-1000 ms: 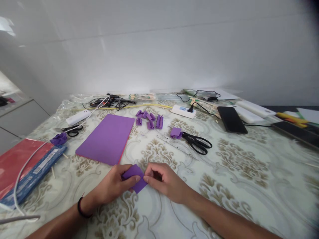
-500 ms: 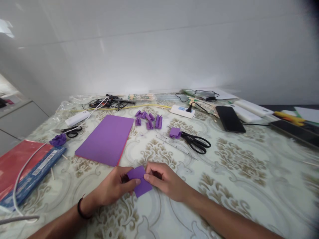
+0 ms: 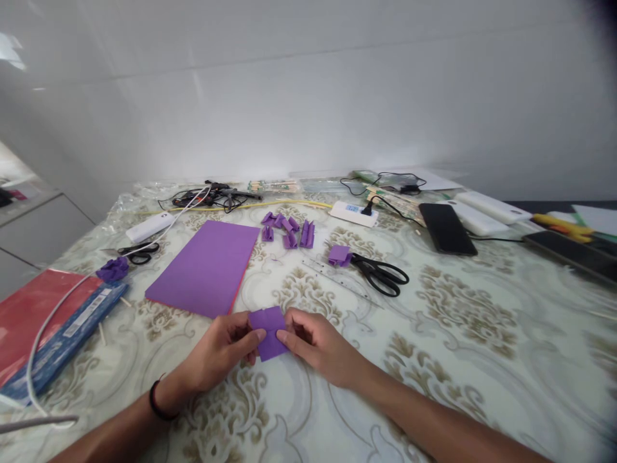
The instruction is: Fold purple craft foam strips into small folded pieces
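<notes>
The purple square has edged toward the grey wall, left hand and right hand gripping it above the floral tabletop.

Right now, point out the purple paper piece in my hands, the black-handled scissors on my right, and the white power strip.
Purple paper piece [image 3: 270,345]: head view, its lower half.
Black-handled scissors [image 3: 362,263]: head view, where the handles meet.
White power strip [image 3: 351,217]: head view, its casing.
</notes>
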`<state>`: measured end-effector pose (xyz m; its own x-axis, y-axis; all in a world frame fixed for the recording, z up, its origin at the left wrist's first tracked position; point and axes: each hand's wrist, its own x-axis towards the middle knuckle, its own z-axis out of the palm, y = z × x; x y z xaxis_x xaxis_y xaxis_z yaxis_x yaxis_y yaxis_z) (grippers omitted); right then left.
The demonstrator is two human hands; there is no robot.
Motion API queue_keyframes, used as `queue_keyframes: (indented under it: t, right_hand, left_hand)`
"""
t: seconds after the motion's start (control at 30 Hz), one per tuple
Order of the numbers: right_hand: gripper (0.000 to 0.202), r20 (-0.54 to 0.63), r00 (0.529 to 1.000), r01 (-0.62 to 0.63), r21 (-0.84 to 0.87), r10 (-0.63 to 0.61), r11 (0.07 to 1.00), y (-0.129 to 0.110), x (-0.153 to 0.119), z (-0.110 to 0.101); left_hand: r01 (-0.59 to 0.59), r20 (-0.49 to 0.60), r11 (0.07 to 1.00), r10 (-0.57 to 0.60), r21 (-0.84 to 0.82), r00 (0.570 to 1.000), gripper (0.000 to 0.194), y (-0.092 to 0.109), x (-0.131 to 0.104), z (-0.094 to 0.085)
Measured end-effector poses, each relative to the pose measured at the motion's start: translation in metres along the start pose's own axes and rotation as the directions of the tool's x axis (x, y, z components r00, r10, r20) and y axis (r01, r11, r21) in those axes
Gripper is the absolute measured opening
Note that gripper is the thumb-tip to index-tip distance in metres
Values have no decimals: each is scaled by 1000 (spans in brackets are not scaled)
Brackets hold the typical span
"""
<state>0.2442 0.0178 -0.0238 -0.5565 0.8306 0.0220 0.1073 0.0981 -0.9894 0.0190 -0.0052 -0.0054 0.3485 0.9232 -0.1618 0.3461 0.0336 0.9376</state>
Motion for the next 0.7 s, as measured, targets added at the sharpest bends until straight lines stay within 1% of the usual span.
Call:
queue_keyframes:
  t: [0.13, 0.23, 0.3, 0.37, 0.5, 0.57, 0.7]
  right_hand:
    - [37, 12, 1000, 15, -49, -14, 999, -1, -1, -1]
    - [38, 15, 1000, 10, -53, -10, 999, -2, -1, -1]
    - [39, 13, 1000, 2, -36, -2, 999, -3, 0, -1]
    - [39, 16, 1000, -2, -36, 3, 999, -3, 0, -1]
    - [38, 78, 997, -12, -56, 16, 998, -2, -1, -3]
    - [37, 89, 996, -17, -63, 23, 998, -1, -1, -3]
    - [36, 54, 998, -11, -103, 17, 995, 0, -1, -3]
  left_hand:
    - [22, 104, 995, -32, 98, 994, 32, 8, -2, -3]
    - [34, 138, 990, -53, 135, 989, 32, 14, -3, -4]
    - [43, 118, 993, -56, 107, 991, 33, 15, -2, -3]
    - [47, 76, 998, -51, 52, 996, 34, 11, -1, -1]
    - [30, -3, 998, -30, -46, 1000, 37, 0, 0, 2]
    - [21, -9, 998, -21, -67, 1000, 37, -5, 1, 2]
    - [17, 9, 998, -17, -66, 1000, 37, -9, 1, 1]
